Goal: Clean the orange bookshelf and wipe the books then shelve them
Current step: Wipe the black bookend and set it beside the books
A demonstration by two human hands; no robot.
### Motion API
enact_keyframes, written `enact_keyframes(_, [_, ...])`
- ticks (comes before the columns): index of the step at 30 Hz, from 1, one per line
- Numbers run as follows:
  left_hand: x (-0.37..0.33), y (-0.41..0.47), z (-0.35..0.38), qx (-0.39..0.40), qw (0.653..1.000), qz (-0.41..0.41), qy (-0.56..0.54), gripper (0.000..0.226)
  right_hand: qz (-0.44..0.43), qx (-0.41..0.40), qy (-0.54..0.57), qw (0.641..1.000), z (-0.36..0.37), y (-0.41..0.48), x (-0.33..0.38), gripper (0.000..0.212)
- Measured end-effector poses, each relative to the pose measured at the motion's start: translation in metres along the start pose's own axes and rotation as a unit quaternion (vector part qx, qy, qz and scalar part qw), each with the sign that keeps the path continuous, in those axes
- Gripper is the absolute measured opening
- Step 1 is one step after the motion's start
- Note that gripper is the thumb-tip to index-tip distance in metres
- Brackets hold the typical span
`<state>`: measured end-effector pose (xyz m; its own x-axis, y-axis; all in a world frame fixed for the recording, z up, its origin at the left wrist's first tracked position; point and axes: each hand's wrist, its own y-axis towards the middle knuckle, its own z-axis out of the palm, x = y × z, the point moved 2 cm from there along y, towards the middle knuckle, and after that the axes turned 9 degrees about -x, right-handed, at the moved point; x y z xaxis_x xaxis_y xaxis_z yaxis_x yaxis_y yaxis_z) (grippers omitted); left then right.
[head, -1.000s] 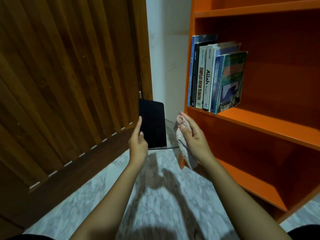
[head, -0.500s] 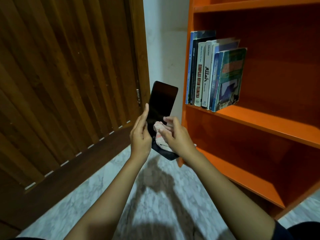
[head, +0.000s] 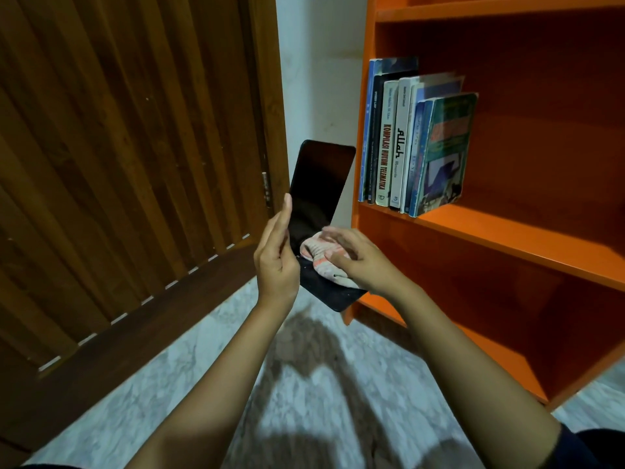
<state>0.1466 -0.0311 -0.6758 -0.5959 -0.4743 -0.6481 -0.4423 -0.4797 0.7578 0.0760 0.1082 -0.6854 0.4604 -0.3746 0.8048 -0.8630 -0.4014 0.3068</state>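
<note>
– Both hands are at work, close together just in front of the shelf's left corner; the left hand [head: 275, 262] pinches the black book [head: 318, 184] by its left edge, fingers laid long up the side.

– And the other?

– Right hand [head: 362, 262] lies over a pale striped cloth [head: 319, 257], fingers curled on it, pressing it onto the lower part of the cover; the fingertips are blurred, so I judge it is mid-stroke.

– Why hold the book up in the air, tilted?

– My guess: with the top end leaning away, the cover faces the person and gives the cloth a firm face to push on; gripping only the edge leaves the cover bare for wiping; pale specks show beside the cloth, so that end looks not yet clean.

– Where is it against the shelf?

– Just beside the left upright of the orange bookshelf [head: 507, 236], lower than the board that carries a row of books [head: 402, 140]; the row is packed against the left side and fills only that end; the outermost book leans.

– Round about?

– Wooden door [head: 118, 164] on the left; white wall [head: 318, 79] between door and shelf; marble floor [head: 209, 350] beneath the arms.

– What is left?

– By my reckoning the upper cover; then a slot beside the leaning book, which may tip when nudged.
</note>
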Motion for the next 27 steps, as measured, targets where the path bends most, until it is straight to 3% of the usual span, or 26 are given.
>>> enact_keyframes(5, [-0.009, 0.0, 0.004, -0.01, 0.999, 0.024, -0.018, 0.06, 0.061, 0.023, 0.077, 0.995, -0.011, 0.003, 0.007, 0.07])
enact_keyframes(9, [-0.009, 0.001, 0.004, 0.022, 0.999, 0.033, 0.019, 0.067, 0.056, 0.006, 0.081, 0.995, -0.009, 0.001, 0.004, 0.073])
enact_keyframes(13, [-0.01, 0.004, 0.003, 0.061, 0.997, 0.04, 0.034, 0.074, 0.064, -0.013, 0.158, 0.985, -0.006, -0.005, 0.003, 0.077])
enact_keyframes(18, [-0.011, 0.006, 0.0, 0.082, 0.995, 0.028, 0.053, 0.075, 0.055, -0.011, 0.149, 0.987, -0.009, -0.004, 0.006, 0.082])
enact_keyframes(21, [-0.012, 0.007, -0.002, 0.123, 0.99, 0.012, 0.067, 0.065, 0.047, -0.007, 0.131, 0.99, -0.012, -0.003, 0.007, 0.083])
enact_keyframes(27, [-0.013, 0.016, -0.013, 0.207, 0.968, 0.011, 0.14, 0.071, 0.057, -0.022, 0.12, 0.991, -0.011, -0.003, 0.006, 0.084])
